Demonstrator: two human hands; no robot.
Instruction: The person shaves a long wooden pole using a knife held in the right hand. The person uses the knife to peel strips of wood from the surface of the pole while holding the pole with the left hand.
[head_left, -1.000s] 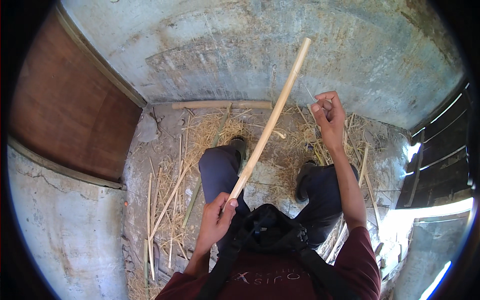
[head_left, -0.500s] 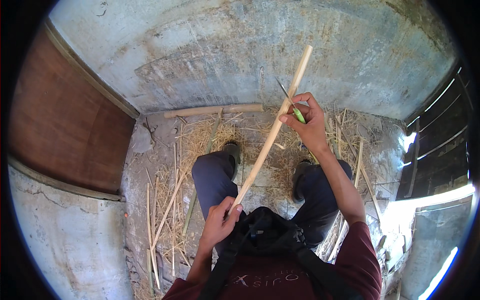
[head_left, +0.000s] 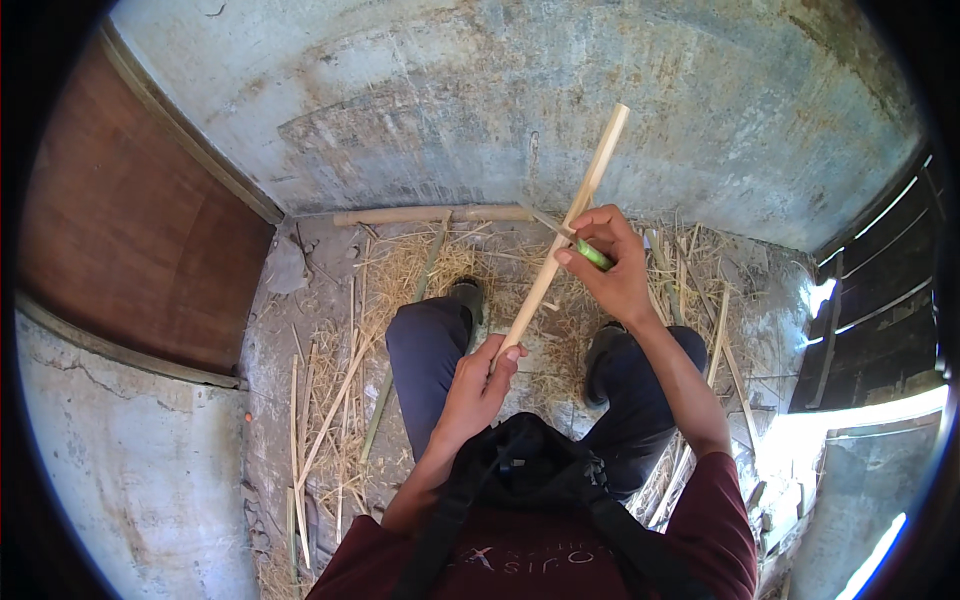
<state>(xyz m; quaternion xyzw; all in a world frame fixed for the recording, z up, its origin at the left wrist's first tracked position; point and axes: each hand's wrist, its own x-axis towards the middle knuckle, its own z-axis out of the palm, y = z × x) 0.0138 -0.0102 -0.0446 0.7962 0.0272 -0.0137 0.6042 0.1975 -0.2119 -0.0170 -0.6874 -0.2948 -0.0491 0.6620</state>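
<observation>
A long pale bamboo strip (head_left: pixel 543 281) slants up from my lap toward the far wall. Its lower part is wrapped by the fingers of my left hand (head_left: pixel 476 392), above my left thigh. Farther up, my right hand (head_left: pixel 618 272) is closed around a knife with a green handle (head_left: pixel 593 255). The knife's thin blade (head_left: pixel 545 217) points up and left and crosses the strip, and my right fingertips are at the strip's edge. A small pale curl hangs beside the strip below my right hand. The strip's lower end is hidden in my left hand.
Straw-like shavings (head_left: pixel 400 270) and several loose strips (head_left: pixel 335 420) litter the floor around my feet. A bamboo pole (head_left: pixel 390 215) lies along the base of the stained wall (head_left: pixel 430 110). A brown panel (head_left: pixel 140 220) stands left, dark slats (head_left: pixel 865 310) right.
My left hand has moved up and right, now gripping the strip farther from my body. The knife has come lower, with its blade tilted more to the left.
</observation>
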